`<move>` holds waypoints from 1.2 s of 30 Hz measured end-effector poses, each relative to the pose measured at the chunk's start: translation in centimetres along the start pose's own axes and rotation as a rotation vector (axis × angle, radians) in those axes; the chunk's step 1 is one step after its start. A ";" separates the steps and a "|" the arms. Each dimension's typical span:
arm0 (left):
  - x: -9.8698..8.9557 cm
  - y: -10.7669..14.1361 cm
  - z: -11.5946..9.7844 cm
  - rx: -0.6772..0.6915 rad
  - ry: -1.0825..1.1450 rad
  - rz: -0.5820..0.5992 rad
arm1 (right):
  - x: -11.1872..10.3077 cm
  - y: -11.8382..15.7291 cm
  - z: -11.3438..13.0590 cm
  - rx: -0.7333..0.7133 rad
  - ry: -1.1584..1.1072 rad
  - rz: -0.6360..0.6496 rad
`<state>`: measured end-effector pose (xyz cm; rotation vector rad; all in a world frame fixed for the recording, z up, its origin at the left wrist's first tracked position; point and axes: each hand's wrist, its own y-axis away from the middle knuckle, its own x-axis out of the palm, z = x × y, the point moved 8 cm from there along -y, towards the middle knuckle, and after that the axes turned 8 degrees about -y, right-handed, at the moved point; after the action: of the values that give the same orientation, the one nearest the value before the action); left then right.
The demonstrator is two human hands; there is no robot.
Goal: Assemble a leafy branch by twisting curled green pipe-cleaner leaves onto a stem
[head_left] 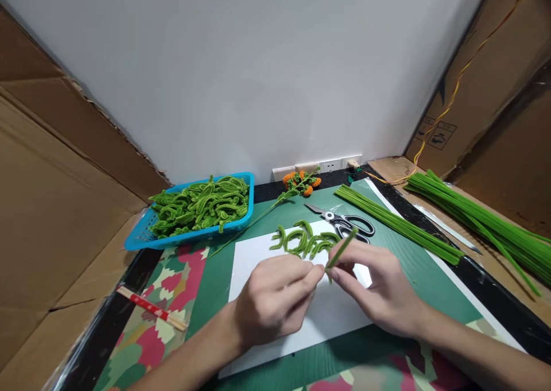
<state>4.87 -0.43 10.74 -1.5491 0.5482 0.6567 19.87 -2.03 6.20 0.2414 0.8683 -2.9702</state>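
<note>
My left hand [279,299] is closed, its thumb and forefinger pinched at the lower end of a short green pipe cleaner [343,247]. My right hand [381,285] grips the same piece between thumb and fingers, and its upper end sticks up at a slant. Both hands meet over a white sheet of paper [331,328]. Just beyond them, several curved green pipe cleaner pieces [295,242] lie on the sheet's far part. Behind my right hand rest black-and-grey scissors [329,216], partly hidden by it.
A blue basket [251,201] heaped with bent green pieces stands at the left. An orange-flowered stem [297,187] lies near the wall sockets [330,166]. Long green pipe cleaners [396,221] and a bigger bundle [486,219] lie right. Chopsticks [150,307] in a red wrapper sit left.
</note>
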 end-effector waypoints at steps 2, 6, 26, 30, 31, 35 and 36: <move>0.3 0.4 -1.3 0.217 -0.125 0.036 | 1.3 0.3 -3.1 0.390 -0.397 0.074; 0.8 0.5 -1.0 0.207 -0.116 0.066 | 2.8 0.9 -5.0 0.649 -0.689 0.216; 4.3 2.3 5.5 -0.960 0.520 0.273 | 0.3 -0.2 -2.4 0.157 0.064 0.067; 4.8 3.0 5.7 -1.008 0.575 0.232 | 0.1 -0.2 -2.9 0.235 -0.026 0.047; 5.0 3.2 5.7 -1.036 0.623 0.206 | -0.1 -0.2 -3.0 0.251 -0.077 0.015; 6.7 4.2 4.9 -1.138 0.874 0.166 | -1.2 0.0 -3.7 0.310 -0.281 -0.173; 7.4 4.5 4.4 -1.157 0.947 0.195 | -1.4 0.0 -3.9 0.318 -0.317 -0.214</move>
<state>6.74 3.90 2.27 -2.9598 1.1348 0.3189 21.84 0.07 3.17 -0.3299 0.4089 -3.2014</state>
